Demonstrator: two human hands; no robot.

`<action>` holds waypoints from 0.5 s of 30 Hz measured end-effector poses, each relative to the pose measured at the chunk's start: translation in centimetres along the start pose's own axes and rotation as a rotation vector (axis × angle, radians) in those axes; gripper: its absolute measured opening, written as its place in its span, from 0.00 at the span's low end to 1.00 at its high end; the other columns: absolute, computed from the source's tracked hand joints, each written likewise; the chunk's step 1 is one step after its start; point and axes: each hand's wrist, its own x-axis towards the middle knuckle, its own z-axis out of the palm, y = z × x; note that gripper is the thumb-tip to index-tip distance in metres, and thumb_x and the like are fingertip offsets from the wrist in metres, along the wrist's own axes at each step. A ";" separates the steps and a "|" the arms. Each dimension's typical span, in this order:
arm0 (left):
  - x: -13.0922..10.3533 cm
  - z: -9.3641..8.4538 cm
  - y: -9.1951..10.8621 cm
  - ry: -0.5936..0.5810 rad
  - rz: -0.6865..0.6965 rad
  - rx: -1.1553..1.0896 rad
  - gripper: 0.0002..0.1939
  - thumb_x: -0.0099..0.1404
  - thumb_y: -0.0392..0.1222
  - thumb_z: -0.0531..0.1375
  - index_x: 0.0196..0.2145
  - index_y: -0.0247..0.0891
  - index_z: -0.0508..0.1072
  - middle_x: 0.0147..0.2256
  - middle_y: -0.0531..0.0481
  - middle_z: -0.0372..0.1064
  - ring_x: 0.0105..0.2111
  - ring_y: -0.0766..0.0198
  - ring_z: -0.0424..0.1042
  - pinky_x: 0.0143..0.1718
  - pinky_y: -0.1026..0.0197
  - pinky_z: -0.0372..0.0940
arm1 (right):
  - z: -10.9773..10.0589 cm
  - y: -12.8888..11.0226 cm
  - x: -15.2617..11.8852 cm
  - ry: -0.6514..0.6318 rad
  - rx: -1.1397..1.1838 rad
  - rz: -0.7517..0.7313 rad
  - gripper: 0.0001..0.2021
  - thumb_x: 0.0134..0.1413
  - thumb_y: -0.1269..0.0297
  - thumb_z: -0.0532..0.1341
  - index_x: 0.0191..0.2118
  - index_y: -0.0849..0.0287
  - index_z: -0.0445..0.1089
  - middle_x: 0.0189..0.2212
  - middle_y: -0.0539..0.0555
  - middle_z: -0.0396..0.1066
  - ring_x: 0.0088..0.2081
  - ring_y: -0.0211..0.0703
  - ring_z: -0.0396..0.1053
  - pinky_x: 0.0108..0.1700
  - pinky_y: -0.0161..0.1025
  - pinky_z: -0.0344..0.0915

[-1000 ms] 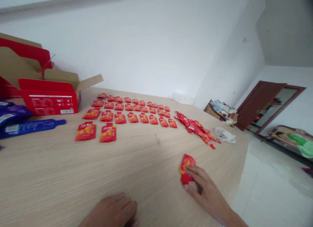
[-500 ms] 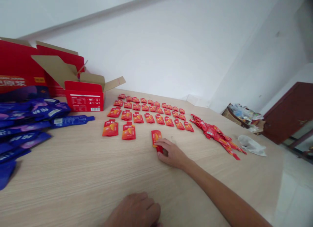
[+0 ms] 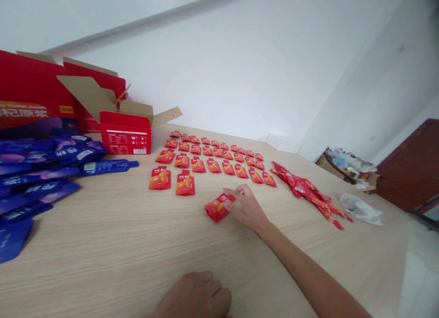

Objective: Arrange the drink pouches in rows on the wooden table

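A red-and-orange spouted pouch (image 3: 216, 210), gripped near its spout end by the right hand's (image 3: 245, 208) fingers, is over the wooden tabletop (image 3: 137, 245), before rows of matching pouches (image 3: 185, 184). The left hand (image 3: 197, 295), fingers curled closed, is nearer the camera.

Red packets in rows (image 3: 213, 166) and a heap (image 3: 305, 189)

1 packet (image 3: 216, 208) sits slanted near the rows, print up, its top partly hidden. Others with orange pictures lie in 4 rows, just 2 in the nearest. To the right, more overlap in a messy heap.
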 end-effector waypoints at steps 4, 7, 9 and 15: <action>0.1 -0.5 0.0 -0.012 -0.004 -0.019 0.13 0.71 0.46 0.71 0.35 0.40 0.72 0.34 0.55 0.77 0.31 0.57 0.76 0.28 0.55 0.62 | 0.5 -2.5 0.2 -0.180 -0.106 -0.065 0.25 0.71 0.44 0.60 0.65 0.48 0.73 0.46 0.59 0.70 0.46 0.52 0.70 0.51 0.51 0.69; 0.2 -0.8 0.2 -0.068 -0.014 -0.029 0.13 0.71 0.46 0.70 0.36 0.40 0.72 0.35 0.54 0.78 0.33 0.56 0.77 0.29 0.55 0.64 | 1.2 -2.2 0.9 -0.185 -0.120 -0.108 0.20 0.74 0.52 0.59 0.63 0.50 0.74 0.52 0.59 0.70 0.51 0.52 0.69 0.56 0.52 0.67; 0.2 -0.8 0.2 -0.086 -0.017 -0.016 0.12 0.72 0.46 0.70 0.36 0.40 0.72 0.35 0.54 0.78 0.33 0.55 0.77 0.29 0.54 0.64 | 1.8 -1.2 1.7 -0.181 -0.096 -0.109 0.18 0.74 0.59 0.58 0.63 0.51 0.73 0.55 0.59 0.70 0.54 0.52 0.68 0.60 0.52 0.65; 0.1 0.3 -0.1 0.040 0.022 0.037 0.16 0.69 0.47 0.73 0.33 0.40 0.70 0.31 0.56 0.76 0.28 0.58 0.76 0.25 0.54 0.59 | 3.3 1.0 4.5 -0.180 0.058 -0.064 0.18 0.74 0.69 0.52 0.61 0.53 0.73 0.61 0.56 0.70 0.61 0.46 0.67 0.66 0.48 0.61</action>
